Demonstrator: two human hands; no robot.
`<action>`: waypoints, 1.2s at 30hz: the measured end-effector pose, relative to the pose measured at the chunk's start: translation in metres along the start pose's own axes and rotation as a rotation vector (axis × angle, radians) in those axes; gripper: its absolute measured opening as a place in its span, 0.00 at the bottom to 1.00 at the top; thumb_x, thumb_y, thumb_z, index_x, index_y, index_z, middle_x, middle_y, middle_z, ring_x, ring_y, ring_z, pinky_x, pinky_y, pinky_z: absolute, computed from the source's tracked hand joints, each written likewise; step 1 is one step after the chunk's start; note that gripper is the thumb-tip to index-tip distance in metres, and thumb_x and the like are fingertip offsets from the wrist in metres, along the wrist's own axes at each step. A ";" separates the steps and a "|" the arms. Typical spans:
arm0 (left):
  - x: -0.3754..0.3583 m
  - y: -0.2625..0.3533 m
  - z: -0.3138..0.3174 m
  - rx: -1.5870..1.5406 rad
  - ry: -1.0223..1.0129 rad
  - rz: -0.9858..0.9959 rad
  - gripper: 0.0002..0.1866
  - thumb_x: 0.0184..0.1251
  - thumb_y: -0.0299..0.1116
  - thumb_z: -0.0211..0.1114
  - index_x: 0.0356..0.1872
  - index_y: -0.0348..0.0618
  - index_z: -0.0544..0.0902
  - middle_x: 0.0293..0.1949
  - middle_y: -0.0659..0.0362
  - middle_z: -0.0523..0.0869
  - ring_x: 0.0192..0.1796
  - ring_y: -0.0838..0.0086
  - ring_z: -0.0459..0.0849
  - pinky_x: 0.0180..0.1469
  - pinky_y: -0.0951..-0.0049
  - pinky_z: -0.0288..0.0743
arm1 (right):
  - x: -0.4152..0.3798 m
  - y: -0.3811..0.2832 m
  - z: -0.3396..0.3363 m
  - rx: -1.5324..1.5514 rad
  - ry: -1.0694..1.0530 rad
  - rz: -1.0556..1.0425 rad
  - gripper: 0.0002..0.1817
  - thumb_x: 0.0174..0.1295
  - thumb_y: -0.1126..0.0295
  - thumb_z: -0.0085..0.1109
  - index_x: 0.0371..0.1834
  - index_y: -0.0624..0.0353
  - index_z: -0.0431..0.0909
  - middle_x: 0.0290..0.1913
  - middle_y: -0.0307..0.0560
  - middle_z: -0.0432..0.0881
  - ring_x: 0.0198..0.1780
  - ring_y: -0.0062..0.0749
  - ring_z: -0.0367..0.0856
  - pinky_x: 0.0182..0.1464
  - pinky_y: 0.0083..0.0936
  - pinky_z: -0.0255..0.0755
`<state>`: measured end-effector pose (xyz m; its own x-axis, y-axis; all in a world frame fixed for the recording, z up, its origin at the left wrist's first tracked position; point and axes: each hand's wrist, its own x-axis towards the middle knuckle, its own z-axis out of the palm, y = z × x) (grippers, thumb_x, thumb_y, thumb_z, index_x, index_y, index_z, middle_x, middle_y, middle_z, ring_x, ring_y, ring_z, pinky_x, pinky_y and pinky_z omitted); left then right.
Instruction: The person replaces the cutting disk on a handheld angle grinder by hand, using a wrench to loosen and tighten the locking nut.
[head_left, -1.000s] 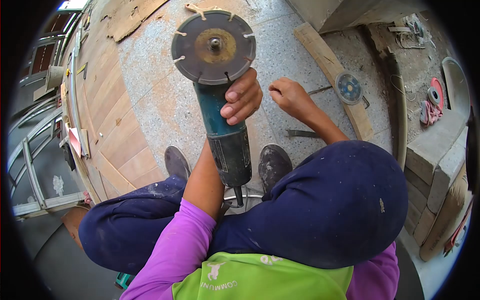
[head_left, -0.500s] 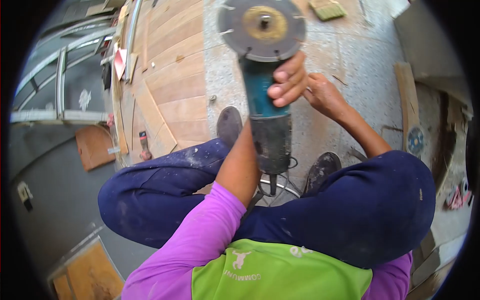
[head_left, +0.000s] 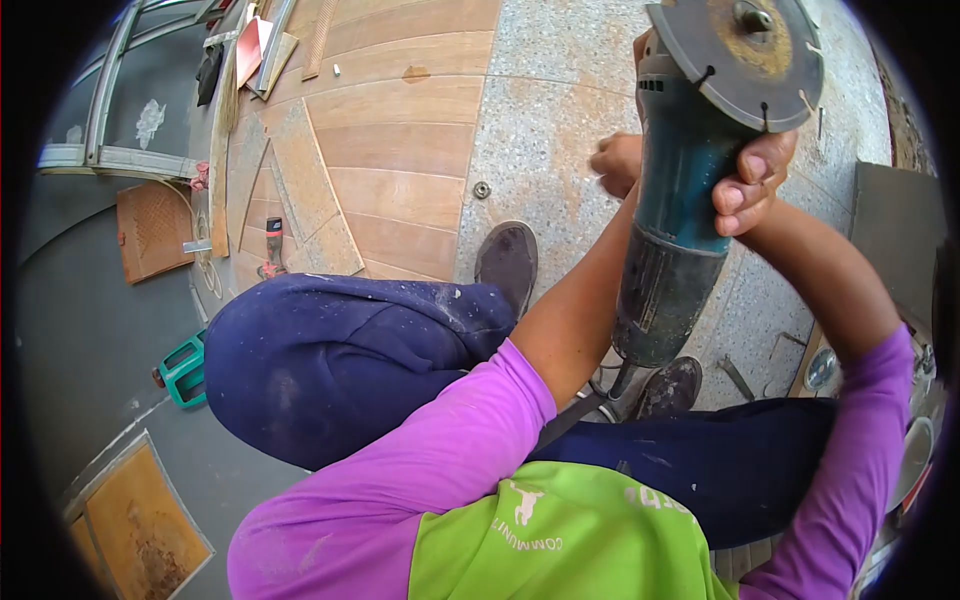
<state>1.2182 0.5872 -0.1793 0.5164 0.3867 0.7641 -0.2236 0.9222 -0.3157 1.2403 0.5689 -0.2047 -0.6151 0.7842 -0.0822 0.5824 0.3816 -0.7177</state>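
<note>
My left hand (head_left: 752,185) is wrapped from behind round the teal and black body of an angle grinder (head_left: 675,200), fingertips showing on its right side. The grinder stands upright before me, with a slotted grey cutting disc (head_left: 700,40) at its top and a bare threaded spindle (head_left: 752,16) sticking out of the centre. My right forearm passes behind the tool, and my right hand (head_left: 617,165) shows on its left side, blurred and partly hidden. On the floor to the left of that hand lies a small round metal nut (head_left: 482,189).
My shoes (head_left: 507,265) rest on a speckled floor. Wood-look planks (head_left: 400,130) and cut strips (head_left: 315,190) lie left, with a red and black tool (head_left: 274,245). A teal-green tool (head_left: 183,370) sits by my knee. At right are a round disc (head_left: 822,368) and a dark panel (head_left: 895,240).
The grinder in my left hand has shifted right and tilted. My right hand has moved from the tool's right side across behind it to its left. The view has turned.
</note>
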 end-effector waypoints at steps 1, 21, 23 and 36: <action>0.000 0.009 0.003 -0.007 -0.004 0.012 0.34 0.76 0.53 0.63 0.54 0.22 0.75 0.43 0.42 0.82 0.40 0.55 0.91 0.41 0.57 0.91 | 0.026 0.000 0.026 -0.016 0.010 -0.055 0.10 0.65 0.72 0.58 0.44 0.63 0.86 0.49 0.57 0.83 0.53 0.53 0.83 0.55 0.42 0.80; -0.003 0.004 0.006 -0.120 0.039 -0.115 0.30 0.78 0.49 0.62 0.55 0.21 0.75 0.41 0.42 0.83 0.35 0.54 0.92 0.39 0.56 0.92 | -0.004 0.048 0.024 0.161 -0.079 0.399 0.17 0.67 0.71 0.63 0.56 0.64 0.82 0.48 0.53 0.87 0.49 0.39 0.87 0.51 0.32 0.82; 0.001 -0.011 0.004 -0.146 0.032 -0.134 0.30 0.78 0.48 0.62 0.55 0.21 0.75 0.41 0.42 0.83 0.35 0.54 0.92 0.38 0.56 0.92 | -0.061 0.047 -0.032 0.209 0.012 0.555 0.18 0.67 0.70 0.64 0.58 0.64 0.82 0.47 0.53 0.87 0.48 0.37 0.87 0.51 0.31 0.83; 0.009 -0.130 -0.041 -0.283 0.127 -0.137 0.28 0.79 0.47 0.59 0.57 0.23 0.74 0.38 0.43 0.82 0.33 0.56 0.93 0.34 0.58 0.93 | -0.260 -0.117 -0.200 -0.163 0.836 0.421 0.18 0.69 0.67 0.64 0.58 0.66 0.83 0.43 0.47 0.88 0.45 0.28 0.88 0.51 0.27 0.84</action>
<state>1.2855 0.4710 -0.1548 0.6289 0.2405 0.7394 0.0840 0.9244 -0.3721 1.4385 0.4178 0.0386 0.2052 0.9450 0.2547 0.7752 0.0019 -0.6317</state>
